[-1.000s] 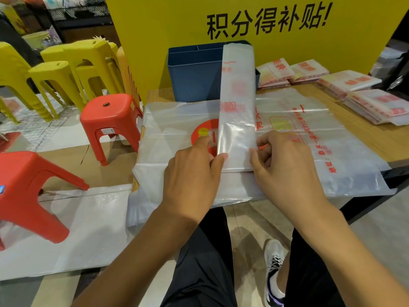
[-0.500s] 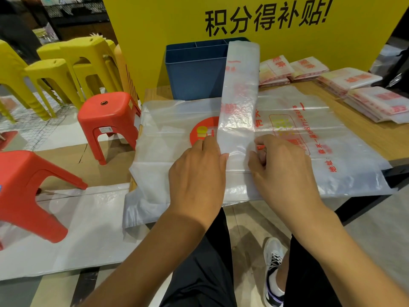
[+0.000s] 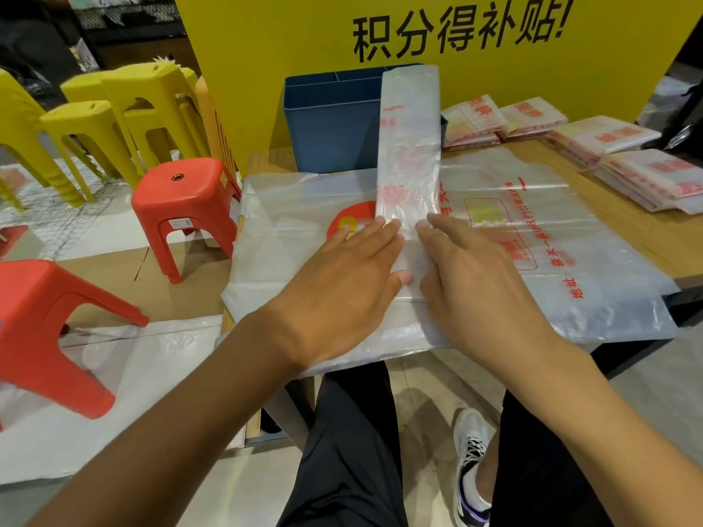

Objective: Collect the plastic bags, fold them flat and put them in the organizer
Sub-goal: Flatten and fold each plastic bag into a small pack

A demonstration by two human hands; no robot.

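A clear plastic bag folded into a long narrow strip point(image 3: 410, 146) lies down the middle of the wooden table point(image 3: 654, 237), its far end leaning on the blue organizer point(image 3: 327, 127). The strip rests on a pile of flat clear bags with red print point(image 3: 532, 230). My left hand point(image 3: 342, 283) lies flat with straight fingers against the strip's left edge near its close end. My right hand point(image 3: 475, 283) lies flat with straight fingers against its right edge. The strip's close end shows between the two hands.
Stacks of folded bags point(image 3: 627, 165) sit at the back right of the table. A yellow sign point(image 3: 456, 36) stands behind the organizer. Red stools point(image 3: 186, 207) and yellow stools point(image 3: 95, 123) fill the floor on the left. My legs and a shoe point(image 3: 471, 469) are below the table edge.
Both hands have gone from pinching the strip's near end with curled fingers to lying flat with straight fingers along its sides. The strip itself stays in place.
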